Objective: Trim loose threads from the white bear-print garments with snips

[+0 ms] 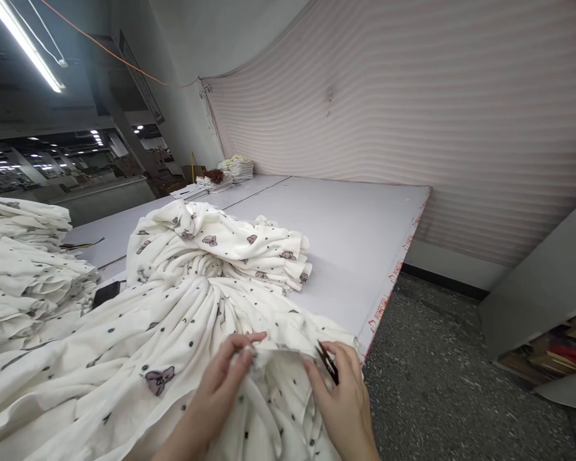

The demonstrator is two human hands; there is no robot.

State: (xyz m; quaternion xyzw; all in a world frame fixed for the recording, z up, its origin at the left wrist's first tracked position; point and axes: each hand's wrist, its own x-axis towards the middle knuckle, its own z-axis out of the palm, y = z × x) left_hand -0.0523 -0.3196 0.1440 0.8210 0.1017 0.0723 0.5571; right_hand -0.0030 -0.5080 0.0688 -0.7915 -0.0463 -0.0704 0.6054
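White printed fabric (173, 320) with dark dots and small animal figures lies gathered across the near part of the table. My left hand (228, 371) pinches a fabric edge between thumb and fingers. To its right, my right hand (343, 390) is closed around small dark thread snips (327, 363), whose points face up and left. Its thumb also rests at the fabric edge, which stretches between both hands. A folded bundle of the same fabric (221, 246) sits just beyond them.
More piled fabric (24, 275) stands at the left, beside a dark flat object (106, 293). Folded stacks (237, 168) lie at the table's far end. The pale table (336, 224) ends at the right above a speckled floor (436, 365). A striped sheet (388, 115) covers the wall.
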